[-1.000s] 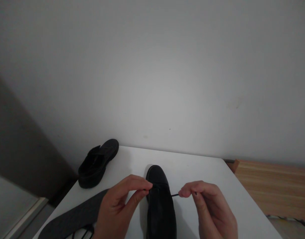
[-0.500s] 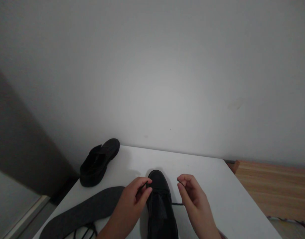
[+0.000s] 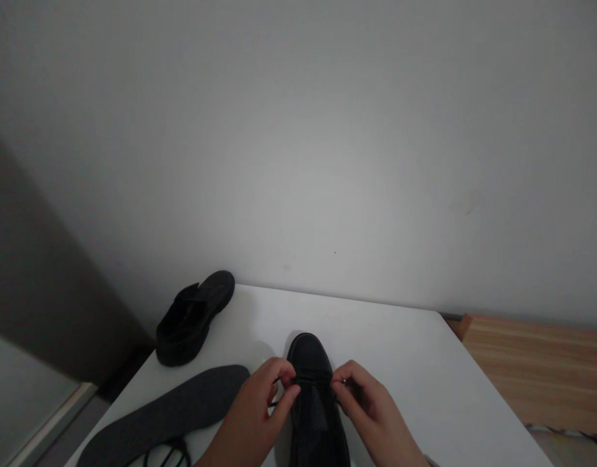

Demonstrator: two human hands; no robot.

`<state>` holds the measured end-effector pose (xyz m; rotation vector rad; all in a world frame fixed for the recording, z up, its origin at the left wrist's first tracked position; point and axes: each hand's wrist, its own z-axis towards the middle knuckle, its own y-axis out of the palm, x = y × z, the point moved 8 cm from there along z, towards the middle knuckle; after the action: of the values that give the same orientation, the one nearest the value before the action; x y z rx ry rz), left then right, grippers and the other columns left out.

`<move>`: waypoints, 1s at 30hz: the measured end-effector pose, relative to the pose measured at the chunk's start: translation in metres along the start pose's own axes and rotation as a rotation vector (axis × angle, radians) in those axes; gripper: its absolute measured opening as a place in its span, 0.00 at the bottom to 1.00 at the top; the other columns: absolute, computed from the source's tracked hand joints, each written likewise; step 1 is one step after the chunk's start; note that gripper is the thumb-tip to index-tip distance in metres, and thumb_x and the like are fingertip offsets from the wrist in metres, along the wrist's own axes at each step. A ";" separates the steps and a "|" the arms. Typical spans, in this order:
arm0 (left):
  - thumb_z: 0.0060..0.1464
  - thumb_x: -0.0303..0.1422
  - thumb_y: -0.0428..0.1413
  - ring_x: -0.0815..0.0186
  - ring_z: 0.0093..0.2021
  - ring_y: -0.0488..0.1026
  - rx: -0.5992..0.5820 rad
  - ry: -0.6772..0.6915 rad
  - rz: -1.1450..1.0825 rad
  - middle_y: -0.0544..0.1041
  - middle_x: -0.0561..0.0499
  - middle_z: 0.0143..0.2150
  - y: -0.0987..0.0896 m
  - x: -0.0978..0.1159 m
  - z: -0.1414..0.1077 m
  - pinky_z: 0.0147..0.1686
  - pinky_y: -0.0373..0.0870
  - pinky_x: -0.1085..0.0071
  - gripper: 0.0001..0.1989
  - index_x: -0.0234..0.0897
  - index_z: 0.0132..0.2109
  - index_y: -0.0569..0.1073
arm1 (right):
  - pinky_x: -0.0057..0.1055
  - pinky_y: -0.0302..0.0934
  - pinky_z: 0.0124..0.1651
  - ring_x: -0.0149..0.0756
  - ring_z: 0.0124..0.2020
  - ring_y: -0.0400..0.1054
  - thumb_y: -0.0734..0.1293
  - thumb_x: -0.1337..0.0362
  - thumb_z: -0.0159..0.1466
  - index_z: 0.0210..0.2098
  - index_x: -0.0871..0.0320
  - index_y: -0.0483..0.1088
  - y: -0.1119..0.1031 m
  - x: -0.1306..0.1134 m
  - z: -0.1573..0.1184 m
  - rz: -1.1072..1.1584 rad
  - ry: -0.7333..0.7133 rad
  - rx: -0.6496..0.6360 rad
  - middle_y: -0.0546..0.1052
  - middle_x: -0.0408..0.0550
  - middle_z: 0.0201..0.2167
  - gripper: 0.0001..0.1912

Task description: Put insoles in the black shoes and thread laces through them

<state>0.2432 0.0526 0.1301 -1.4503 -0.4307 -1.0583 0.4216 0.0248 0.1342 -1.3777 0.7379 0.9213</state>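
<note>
left hand (image 3: 254,412) pinching a lace (image 3: 274,405), likely limp, best taken near its tip; right hand (image 3: 376,415) at the shoe (image 3: 318,421), grip unclear.

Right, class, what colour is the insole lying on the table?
Dark grey, clearest in the head view.

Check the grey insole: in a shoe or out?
Out. The grey insole lies spread on the white table, to the left of the nearer black shoe.
</note>
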 end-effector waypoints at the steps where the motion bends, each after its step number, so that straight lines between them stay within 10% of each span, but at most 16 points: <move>1: 0.61 0.30 0.54 0.62 0.34 0.73 0.008 0.024 0.045 0.78 0.51 0.36 -0.001 0.001 -0.001 0.36 0.69 0.70 0.04 0.41 0.40 0.73 | 0.31 0.62 0.35 0.37 0.32 0.68 0.58 0.57 0.72 0.36 0.54 0.68 -0.002 -0.002 -0.001 -0.022 -0.010 -0.004 0.72 0.44 0.30 0.13; 9: 0.60 0.28 0.54 0.60 0.34 0.73 -0.069 0.203 0.318 0.77 0.51 0.31 0.006 0.023 -0.008 0.38 0.69 0.67 0.08 0.40 0.32 0.71 | 0.35 0.62 0.36 0.44 0.33 0.71 0.60 0.71 0.67 0.35 0.52 0.68 -0.009 -0.030 -0.007 -0.491 -0.161 -0.113 0.78 0.48 0.31 0.08; 20: 0.61 0.30 0.54 0.60 0.40 0.78 -0.040 0.042 0.014 0.78 0.49 0.38 0.006 0.017 -0.018 0.42 0.74 0.68 0.08 0.41 0.32 0.72 | 0.29 0.49 0.32 0.34 0.28 0.57 0.58 0.59 0.69 0.39 0.53 0.63 0.017 -0.016 0.003 0.117 0.069 -0.182 0.61 0.37 0.26 0.06; 30: 0.59 0.37 0.56 0.44 0.66 0.65 -0.160 -0.096 -0.228 0.60 0.39 0.72 0.020 -0.004 -0.020 0.29 0.76 0.71 0.10 0.40 0.31 0.74 | 0.31 0.51 0.37 0.33 0.32 0.55 0.63 0.44 0.67 0.39 0.53 0.61 0.017 -0.017 -0.002 0.479 0.115 -0.218 0.60 0.37 0.29 0.19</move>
<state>0.2498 0.0311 0.1127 -1.6271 -0.6027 -1.2302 0.3991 0.0204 0.1403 -1.4810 1.1110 1.3352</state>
